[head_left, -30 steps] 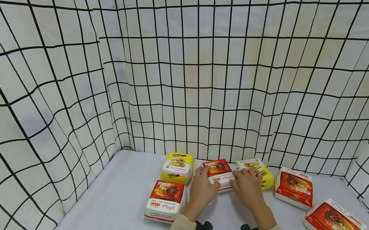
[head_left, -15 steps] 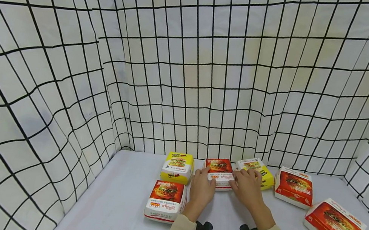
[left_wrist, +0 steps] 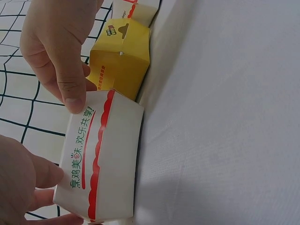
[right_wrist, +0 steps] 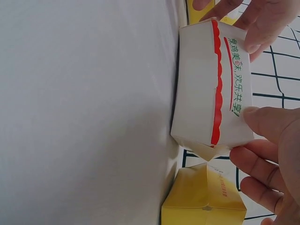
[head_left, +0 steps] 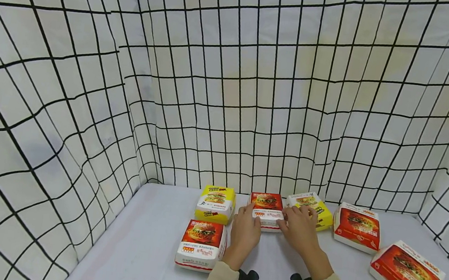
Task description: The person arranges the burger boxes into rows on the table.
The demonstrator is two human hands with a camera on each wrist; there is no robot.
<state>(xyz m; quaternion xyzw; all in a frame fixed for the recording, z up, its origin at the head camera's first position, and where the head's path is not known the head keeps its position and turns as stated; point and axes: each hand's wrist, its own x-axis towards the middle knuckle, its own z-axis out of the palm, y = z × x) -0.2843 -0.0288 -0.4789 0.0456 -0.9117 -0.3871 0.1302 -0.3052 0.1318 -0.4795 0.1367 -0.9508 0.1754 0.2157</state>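
Observation:
Between my two hands a burger box point(head_left: 267, 215), red on top with a burger picture and white in front, stands on the white table. My left hand point(head_left: 245, 230) holds its left end, thumb toward the front and fingers round the side. At the right end my right hand point(head_left: 302, 227) grips the box, its thumb point(right_wrist: 258, 117) on the white front face. The left wrist view shows the box's front point(left_wrist: 117, 154) with green lettering and a scalloped red line. A yellow-and-white burger box point(head_left: 305, 198) sits right behind my right hand, partly covered by it.
To the left stand a yellow burger box point(head_left: 216, 202) and, nearer me, a red-and-white one point(head_left: 201, 243). Two more red burger boxes point(head_left: 358, 227) lie turned at the right, the nearer one point(head_left: 407, 275) tilted in direction. A black-gridded white cloth point(head_left: 252, 115) walls the back and sides.
The held burger box has turned from a slant to nearly square with the back wall. My left thumb has drawn in to the left. The other boxes stay put.

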